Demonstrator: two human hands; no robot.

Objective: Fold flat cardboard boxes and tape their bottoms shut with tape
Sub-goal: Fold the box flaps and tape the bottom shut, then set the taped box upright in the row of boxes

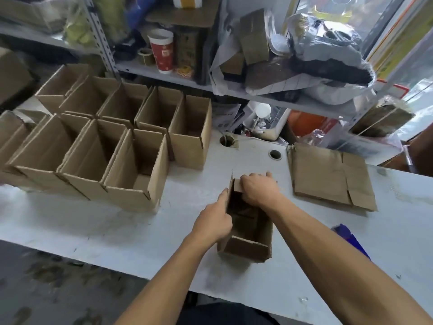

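1. The right hand (pixel 259 188) is curled over the far flap of the box (pixel 246 221) and presses it inward. The left hand (pixel 214 220) lies against the box's left wall, index finger extended along the upper edge, steadying it.
2. The box stands on the table (pixel 93 221) directly in front of the person, open end up, flaps not yet closed.
3. Handling, as a judgement: thin corrugated card is light and stiff along the panels but creases readily at the scored folds. Hold it by the walls near the corners and push the flaps at their free edges.
4. At 2 o'clock from the hands, a stack of flat boxes (pixel 328 177) lies on the table.
5. At 10 o'clock, a group of folded boxes (pixel 112 146) stands in rows, openings upward.
6. At 4 o'clock, a blue object (pixel 349 238) lies at the table edge. It is too blurred to identify.
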